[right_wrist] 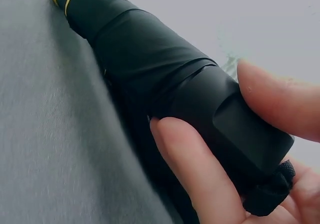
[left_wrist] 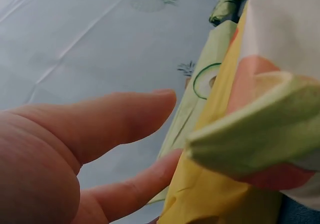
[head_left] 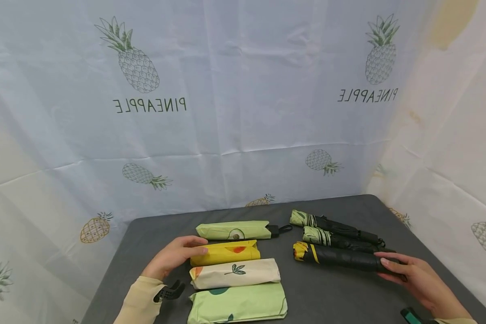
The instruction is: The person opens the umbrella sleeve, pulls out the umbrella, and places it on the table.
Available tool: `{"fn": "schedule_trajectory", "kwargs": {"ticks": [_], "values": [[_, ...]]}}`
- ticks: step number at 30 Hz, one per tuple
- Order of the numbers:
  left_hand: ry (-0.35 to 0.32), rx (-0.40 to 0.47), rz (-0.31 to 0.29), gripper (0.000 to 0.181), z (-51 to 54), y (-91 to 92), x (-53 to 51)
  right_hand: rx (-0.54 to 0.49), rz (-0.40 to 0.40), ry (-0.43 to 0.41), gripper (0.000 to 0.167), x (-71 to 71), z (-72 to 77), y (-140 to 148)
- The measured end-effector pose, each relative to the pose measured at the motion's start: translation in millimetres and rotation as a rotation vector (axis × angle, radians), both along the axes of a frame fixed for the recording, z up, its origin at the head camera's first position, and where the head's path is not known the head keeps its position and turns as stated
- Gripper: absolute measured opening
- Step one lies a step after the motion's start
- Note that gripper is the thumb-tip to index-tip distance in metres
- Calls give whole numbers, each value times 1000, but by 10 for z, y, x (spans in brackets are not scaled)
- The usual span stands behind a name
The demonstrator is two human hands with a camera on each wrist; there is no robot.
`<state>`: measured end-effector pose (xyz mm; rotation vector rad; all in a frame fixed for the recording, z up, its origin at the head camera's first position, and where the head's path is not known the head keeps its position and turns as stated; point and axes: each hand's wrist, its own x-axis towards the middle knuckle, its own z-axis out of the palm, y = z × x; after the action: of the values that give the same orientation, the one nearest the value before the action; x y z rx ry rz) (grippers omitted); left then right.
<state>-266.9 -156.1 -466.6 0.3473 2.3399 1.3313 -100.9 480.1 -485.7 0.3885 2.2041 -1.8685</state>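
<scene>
My left hand (head_left: 174, 255) lies at the left end of a yellow umbrella sleeve (head_left: 231, 253) with an orange print. In the left wrist view one fingertip touches the yellow fabric (left_wrist: 200, 194), while another finger stands apart from it. A folded black umbrella (head_left: 336, 257) with a yellow printed end lies on the right. My right hand (head_left: 417, 276) grips its black handle (right_wrist: 240, 129) between thumb and fingers. Behind the yellow sleeve is a light green avocado-print sleeve (head_left: 218, 229) with a black handle and strap sticking out. Cream (head_left: 255, 272) and light green (head_left: 243, 302) sleeves lie in front.
Two more folded black umbrellas with green printed ends, one at the back (head_left: 348, 227) and one nearer (head_left: 336, 238), lie behind the gripped one. A dark grey table (head_left: 308, 297) bears everything. Pineapple-print cloth (head_left: 259, 112) hangs behind and at both sides.
</scene>
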Motion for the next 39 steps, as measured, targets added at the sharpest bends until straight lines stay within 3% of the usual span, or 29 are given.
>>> {"fn": "schedule_trajectory", "kwargs": {"ticks": [4, 6, 10, 14, 18, 23, 27, 31, 35, 39], "values": [[14, -16, 16, 52, 10, 51, 32, 90, -13, -19, 44, -1, -18, -1], [14, -21, 31, 52, 9, 71, 37, 187, -9, -32, 53, -8, -28, -14], [17, -37, 59, 50, 9, 93, 40, 517, 42, -14, 65, -19, -59, -41], [18, -47, 79, 49, 30, 85, 40, 816, 83, 48, 63, -39, -72, -82], [19, -41, 85, 50, 79, 79, 50, 899, 65, 68, 63, -55, -9, -149], [19, -18, 124, 57, 171, -12, 81, 919, 3, 114, 55, -168, 218, -371], [22, -55, 169, 66, 176, -152, 33, 915, -13, 253, 41, -430, 375, -793], [51, -116, 198, 70, 122, -217, -120, 850, 54, 377, 36, -819, 473, -1292], [100, -124, 226, 71, 54, -197, -292, 740, 198, 379, 42, -1301, 532, -1762], [95, -105, 193, 73, -34, -142, -421, 720, 346, 310, 52, -1705, 463, -2166]]}}
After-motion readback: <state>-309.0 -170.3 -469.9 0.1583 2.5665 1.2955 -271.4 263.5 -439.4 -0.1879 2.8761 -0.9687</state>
